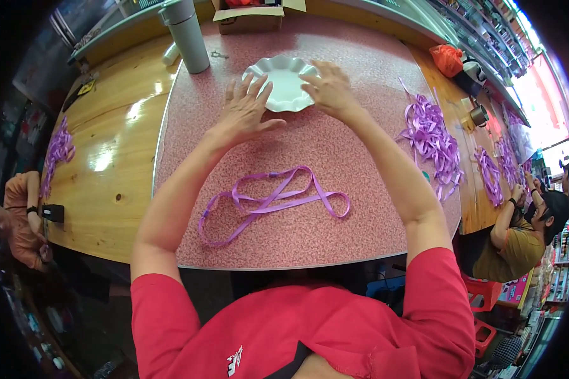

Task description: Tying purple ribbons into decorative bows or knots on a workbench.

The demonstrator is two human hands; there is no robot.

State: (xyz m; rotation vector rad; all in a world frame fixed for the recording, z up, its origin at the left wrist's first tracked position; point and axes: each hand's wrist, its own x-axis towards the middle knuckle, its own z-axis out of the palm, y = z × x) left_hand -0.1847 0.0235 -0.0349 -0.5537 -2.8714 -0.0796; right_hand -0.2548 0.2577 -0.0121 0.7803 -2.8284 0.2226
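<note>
A white dish with a scalloped rim [287, 74] stands on the pink speckled tabletop in front of me. My left hand [243, 114] is open at its left side, fingers spread, the tips over or just by the rim. Over the right rim is my right hand [332, 91], slightly blurred, its fingers apart and nothing visible in them. Whether either hand touches the dish I cannot tell. Nearer to me, a purple lanyard strap [272, 205] lies in loose loops between my forearms.
A heap of purple straps [430, 136] lies to the right. At the back stand a grey tumbler [186, 38] and an open cardboard box [250, 19]. An orange bag [447, 60] sits at the far right. Co-workers sit at both sides, with more purple straps [58, 151] at left.
</note>
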